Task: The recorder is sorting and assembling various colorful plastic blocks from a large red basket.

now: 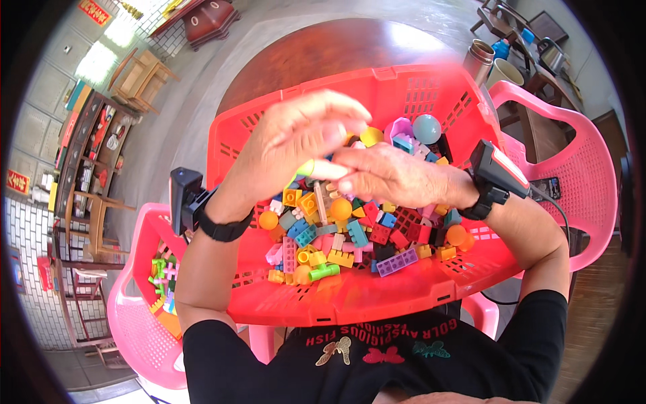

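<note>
My left hand (303, 135) is raised over a large red plastic basket (323, 306), its fingers arched to the right and blurred by motion. My right hand (404, 176) reaches in close beside it, fingers bent together and pointing left. A small yellow-green piece (306, 167) shows between the hands, at the right fingertips; its shape is smeared. Beneath lie many mixed toy building blocks, among them a purple brick (398, 262), a teal brick (357, 233) and a green tube piece (324, 272). Orange balls (341, 209) and a pale blue ball (426, 128) lie among them.
The basket sits in front of a round brown table (303, 54). A pink chair (592, 168) stands right; another pink chair (128, 316) at left holds more blocks (163, 275). A metal flask (479, 60) is behind the basket's right corner. Dark devices (498, 172) are strapped to both wrists.
</note>
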Tool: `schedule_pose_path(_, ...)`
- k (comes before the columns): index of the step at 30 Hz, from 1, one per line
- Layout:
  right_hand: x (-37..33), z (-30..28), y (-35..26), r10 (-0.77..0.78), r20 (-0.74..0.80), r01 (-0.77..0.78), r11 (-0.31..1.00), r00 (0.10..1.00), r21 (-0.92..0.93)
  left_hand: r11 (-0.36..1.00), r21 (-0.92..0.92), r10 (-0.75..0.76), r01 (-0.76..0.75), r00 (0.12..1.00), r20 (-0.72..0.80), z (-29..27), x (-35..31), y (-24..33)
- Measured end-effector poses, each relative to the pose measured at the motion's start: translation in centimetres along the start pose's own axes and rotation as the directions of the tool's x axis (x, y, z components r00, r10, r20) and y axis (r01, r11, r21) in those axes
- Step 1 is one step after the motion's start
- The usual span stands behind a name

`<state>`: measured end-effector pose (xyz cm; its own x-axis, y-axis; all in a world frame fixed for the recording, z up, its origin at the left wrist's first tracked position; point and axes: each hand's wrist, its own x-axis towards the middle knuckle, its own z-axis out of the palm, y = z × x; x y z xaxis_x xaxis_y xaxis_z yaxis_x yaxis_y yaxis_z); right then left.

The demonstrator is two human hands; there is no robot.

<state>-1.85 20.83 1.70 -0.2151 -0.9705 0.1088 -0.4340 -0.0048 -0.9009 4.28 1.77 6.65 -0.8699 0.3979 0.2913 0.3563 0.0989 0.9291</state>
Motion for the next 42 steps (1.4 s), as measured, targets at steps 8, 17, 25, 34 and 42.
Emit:
schedule_pose_path(8, 0.4, 2.5, 1.0, -0.345, -0.168, 0.323, 0.935, 0.924, -0.146, 0.986, -0.026, -0.156, 0.167, 0.959, 0.238, 0.8, -0.1, 1.2)
schedule_pose_path(17, -0.3, 2.3, -0.1, -0.194, -0.077, 0.195, 0.981, 0.978, 0.017, 0.994, 0.090, -0.076, 0.059, 0.978, 0.196, 1.8, 0.1, 1.4)
schedule_pose_path(25, 0.0, 2.2, 0.3, -0.473, -0.197, 0.436, 0.877, 0.859, -0.204, 0.938, 0.315, 0.106, -0.147, 0.984, 0.144, 1.6, 0.5, 1.0)
schedule_pose_path(34, 0.3, -4.4, -2.1, 0.082, -0.503, -0.025, 0.993, 0.861, 0.119, 0.863, -0.500, -0.171, -0.072, 0.890, -0.423, -2.8, 1.5, -5.7)
schedule_pose_path(42, -1.6, -9.8, 0.7, 0.202, -0.807, 0.494, 0.701, 0.555, 0.515, 0.969, -0.175, -0.155, 0.172, 0.982, 0.110, 5.1, 0.8, -6.7)
